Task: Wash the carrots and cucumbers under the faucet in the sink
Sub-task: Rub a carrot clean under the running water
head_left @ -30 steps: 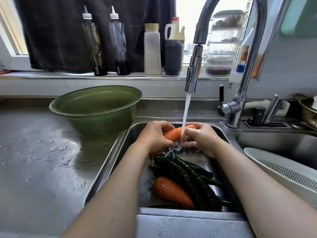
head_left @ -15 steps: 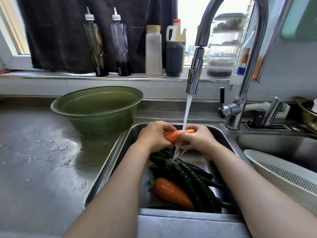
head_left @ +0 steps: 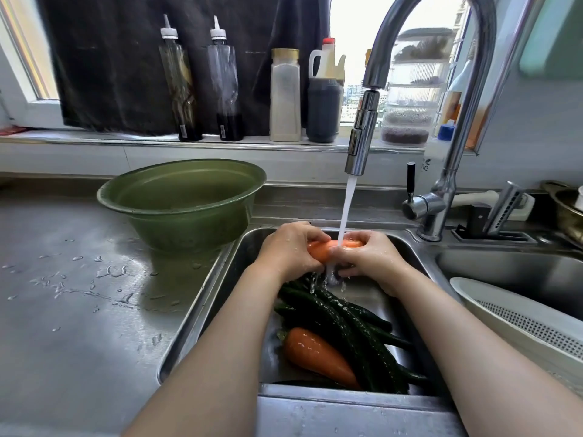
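Note:
Water runs from the chrome faucet (head_left: 361, 134) onto an orange carrot (head_left: 321, 250) held over the sink (head_left: 239, 263). My left hand (head_left: 288, 249) grips the carrot's left end and my right hand (head_left: 369, 255) wraps its right end, so most of it is hidden. Below my hands, several dark green cucumbers (head_left: 344, 326) lie in the sink bottom. A second carrot (head_left: 317, 353) rests beside them near the front wall.
A green basin (head_left: 183, 200) stands on the wet steel counter (head_left: 72, 304) left of the sink. A white colander (head_left: 517, 323) leans in the right-hand sink. Bottles (head_left: 179, 89) line the window ledge. A knife holder (head_left: 501, 216) sits behind the faucet base.
The carrot has turned from tilted to nearly level under the stream, and my hands have closed in around it. The vegetables in the sink bottom have not moved.

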### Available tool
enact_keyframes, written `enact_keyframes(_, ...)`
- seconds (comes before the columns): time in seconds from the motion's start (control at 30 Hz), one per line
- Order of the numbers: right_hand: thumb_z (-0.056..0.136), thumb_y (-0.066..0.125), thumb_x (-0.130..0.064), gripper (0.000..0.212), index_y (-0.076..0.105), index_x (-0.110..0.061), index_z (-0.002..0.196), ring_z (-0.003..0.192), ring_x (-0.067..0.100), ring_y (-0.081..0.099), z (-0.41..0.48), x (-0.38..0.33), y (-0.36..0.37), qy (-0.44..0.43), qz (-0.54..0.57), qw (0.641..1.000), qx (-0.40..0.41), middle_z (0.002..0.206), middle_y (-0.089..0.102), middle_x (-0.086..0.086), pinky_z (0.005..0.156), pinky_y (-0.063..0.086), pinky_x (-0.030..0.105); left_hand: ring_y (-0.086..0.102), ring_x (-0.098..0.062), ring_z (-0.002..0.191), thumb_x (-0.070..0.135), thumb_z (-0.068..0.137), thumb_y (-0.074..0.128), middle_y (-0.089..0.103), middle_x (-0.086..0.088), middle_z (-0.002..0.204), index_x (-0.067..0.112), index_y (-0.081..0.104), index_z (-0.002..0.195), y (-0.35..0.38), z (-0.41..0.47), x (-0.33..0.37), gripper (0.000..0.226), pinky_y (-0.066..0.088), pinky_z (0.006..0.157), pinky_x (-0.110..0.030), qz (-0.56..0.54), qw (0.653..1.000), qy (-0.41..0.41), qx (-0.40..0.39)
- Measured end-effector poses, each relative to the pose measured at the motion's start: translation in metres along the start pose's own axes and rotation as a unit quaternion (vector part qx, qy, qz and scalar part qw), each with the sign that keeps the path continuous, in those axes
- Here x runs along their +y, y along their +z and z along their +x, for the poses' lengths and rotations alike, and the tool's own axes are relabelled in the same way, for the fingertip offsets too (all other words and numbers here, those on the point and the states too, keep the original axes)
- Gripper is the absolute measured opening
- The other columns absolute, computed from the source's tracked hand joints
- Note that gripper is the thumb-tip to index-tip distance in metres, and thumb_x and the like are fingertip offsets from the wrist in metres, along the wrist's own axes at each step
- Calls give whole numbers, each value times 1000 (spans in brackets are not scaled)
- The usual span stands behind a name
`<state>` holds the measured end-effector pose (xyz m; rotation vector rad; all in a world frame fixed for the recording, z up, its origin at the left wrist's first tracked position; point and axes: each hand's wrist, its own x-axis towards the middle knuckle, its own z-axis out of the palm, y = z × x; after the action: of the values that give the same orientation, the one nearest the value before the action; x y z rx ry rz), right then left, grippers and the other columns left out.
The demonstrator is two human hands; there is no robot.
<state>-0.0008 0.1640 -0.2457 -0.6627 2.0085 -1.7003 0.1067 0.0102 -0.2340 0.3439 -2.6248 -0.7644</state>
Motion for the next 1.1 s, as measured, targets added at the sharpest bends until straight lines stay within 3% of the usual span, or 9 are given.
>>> enact_keyframes(0.13, 85, 72, 5, 30, 66, -5, 112, 76, 26, 76, 0, -2, -1, -2, 34, 999, -9, 110, 67, 23, 65, 64, 36, 63, -13, 107, 31, 66, 93, 66, 16, 114, 40, 74, 118, -1, 0, -3, 56, 54, 97, -42, -9, 1000, -7, -6)
enact_keyframes(0.3, 84, 70, 11, 42, 62, -12, 119, 68, 22, 68, 4, 3, -5, 11, 93, 995, -28, 106, 64, 22, 55, 57, 29, 68, -10, 106, 40, 73, 85, 74, 15, 116, 37, 72, 126, -1, 1, -13, 54, 53, 102, -42, -79, 994, -32, -62)
enact_keyframes(0.4, 85, 65, 16, 45, 60, -8, 123, 59, 18, 63, 3, 2, -1, 3, 120, 992, -26, 94, 63, 20, 50, 52, 27, 72, -9, 95, 33, 83, 80, 78, 15, 101, 36, 74, 123, 3, -1, -21, 41, 57, 96, -38, -160, 982, -43, -94)
enact_keyframes(0.53, 89, 54, 18, 44, 57, -4, 127, 55, 15, 59, 4, -4, -3, -7, 175, 984, -35, 95, 65, 21, 45, 48, 23, 74, -10, 90, 24, 90, 77, 79, 7, 100, 28, 75, 124, 6, -2, -24, 34, 57, 84, -32, -255, 959, -67, -106)
enact_keyframes(0.67, 83, 78, 2, 46, 56, -19, 118, 47, 15, 52, 1, 0, 3, -23, 42, 999, -3, 87, 66, 15, 42, 45, 26, 75, -16, 96, 22, 88, 79, 80, 4, 101, 28, 78, 118, 5, -3, -21, 31, 60, 89, -35, -252, 957, -56, -130)
enact_keyframes(0.8, 84, 68, 3, 42, 58, -11, 123, 52, 22, 55, 6, 0, -1, -25, 31, 999, 14, 72, 65, 13, 46, 48, 33, 76, -15, 92, 27, 84, 82, 80, 6, 97, 30, 77, 119, 4, -1, -18, 35, 60, 91, -40, -233, 963, -52, -123)
enact_keyframes(0.93, 76, 85, -12, 46, 61, -19, 113, 56, 21, 61, 1, 1, 2, -41, -68, 997, 14, 89, 69, 13, 45, 48, 30, 76, -23, 90, 33, 77, 85, 79, 3, 90, 33, 80, 108, 2, 0, -13, 31, 62, 89, -44, -197, 973, -37, -114)
enact_keyframes(1.03, 82, 70, -8, 34, 63, -17, 114, 46, 22, 55, 4, -1, 2, -35, -58, 997, 20, 70, 68, 11, 47, 48, 33, 75, -15, 90, 34, 76, 86, 79, 10, 92, 35, 78, 114, 3, 0, -15, 38, 61, 89, -41, -185, 977, -40, -101)
enact_keyframes(1.1, 85, 65, -3, 36, 62, -17, 118, 48, 23, 54, 5, -2, -1, -36, -26, 999, 19, 68, 68, 12, 48, 48, 33, 74, -12, 92, 37, 76, 85, 79, 12, 96, 36, 76, 119, 3, 0, -16, 44, 60, 91, -39, -188, 977, -43, -95)
